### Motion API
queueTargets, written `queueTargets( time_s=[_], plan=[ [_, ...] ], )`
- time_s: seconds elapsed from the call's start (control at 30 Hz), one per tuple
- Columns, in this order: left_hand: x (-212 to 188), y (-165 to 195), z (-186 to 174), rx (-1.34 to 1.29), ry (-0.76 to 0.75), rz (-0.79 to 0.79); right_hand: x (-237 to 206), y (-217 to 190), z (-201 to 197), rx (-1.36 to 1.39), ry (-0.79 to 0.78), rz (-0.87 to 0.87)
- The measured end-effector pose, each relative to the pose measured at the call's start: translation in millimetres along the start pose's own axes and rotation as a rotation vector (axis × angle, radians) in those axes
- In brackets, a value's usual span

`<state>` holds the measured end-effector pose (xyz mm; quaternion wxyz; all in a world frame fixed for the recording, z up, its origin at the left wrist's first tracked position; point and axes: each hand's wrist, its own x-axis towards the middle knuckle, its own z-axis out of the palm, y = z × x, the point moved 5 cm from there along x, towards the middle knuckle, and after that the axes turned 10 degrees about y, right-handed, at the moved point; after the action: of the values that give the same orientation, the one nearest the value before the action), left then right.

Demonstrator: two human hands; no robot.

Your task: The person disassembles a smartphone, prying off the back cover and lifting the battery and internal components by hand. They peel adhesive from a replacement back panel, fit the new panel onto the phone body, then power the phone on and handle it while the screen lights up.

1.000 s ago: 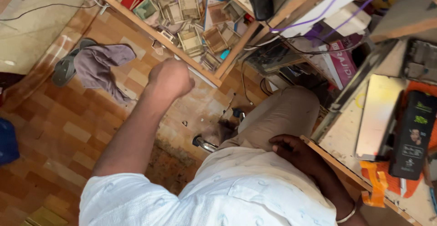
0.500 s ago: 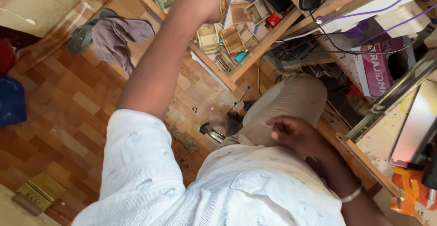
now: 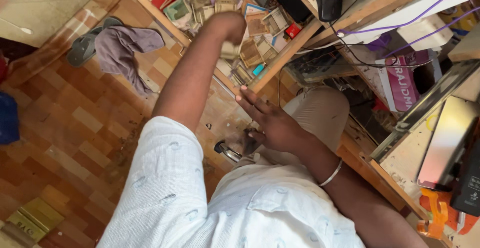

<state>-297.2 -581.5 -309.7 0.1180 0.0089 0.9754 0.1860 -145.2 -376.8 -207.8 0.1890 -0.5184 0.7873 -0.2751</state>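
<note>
The left hand [image 3: 227, 28] is stretched out over an open wooden drawer [image 3: 280, 60] crammed with small boxes and packets, its fingers curled shut around a small pale packet [image 3: 230, 50] that pokes out just below the knuckles. The right hand [image 3: 272, 123] hangs lower, near the knee, fingers spread wide and holding nothing, their tips pointing toward the drawer's front edge. Well to the left of both hands, a grey cloth [image 3: 122, 48] lies on the wooden floor [image 3: 55, 118] beside a sandal [image 3: 82, 48].

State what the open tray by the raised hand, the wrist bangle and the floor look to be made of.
Tray: pale unfinished wood, grain and square edges showing. Bangle on the right wrist: thin, silvery, probably polished metal. Floor: glossy parquet-pattern blocks in brown tones, wood or a vinyl imitation; I cannot tell which.
</note>
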Motion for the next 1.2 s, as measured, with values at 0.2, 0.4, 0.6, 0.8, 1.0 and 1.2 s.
queueTargets(
  time_s=[0.2,0.4,0.6,0.8,1.0,1.2],
  plan=[
    [0,-22,-43,-0.769,0.597,-0.178,-11,8,1,0.018,0.036,0.012],
    [0,-47,-33,-1.229,0.695,-0.442,-9,7,3,0.033,0.047,0.068],
    [-6,-49,-55,-1.404,0.748,-0.16,-1,19,4,0.041,0.099,0.168],
    [-7,-25,-44,-1.634,-0.07,-0.282,47,35,-28,-0.361,0.81,-0.133],
    [-4,-4,-45,-1.503,-0.26,0.009,111,98,-44,0.109,0.914,0.079],
    [13,-11,-51,-1.662,0.021,-0.087,132,153,-49,0.421,0.949,0.351]
  ],
)
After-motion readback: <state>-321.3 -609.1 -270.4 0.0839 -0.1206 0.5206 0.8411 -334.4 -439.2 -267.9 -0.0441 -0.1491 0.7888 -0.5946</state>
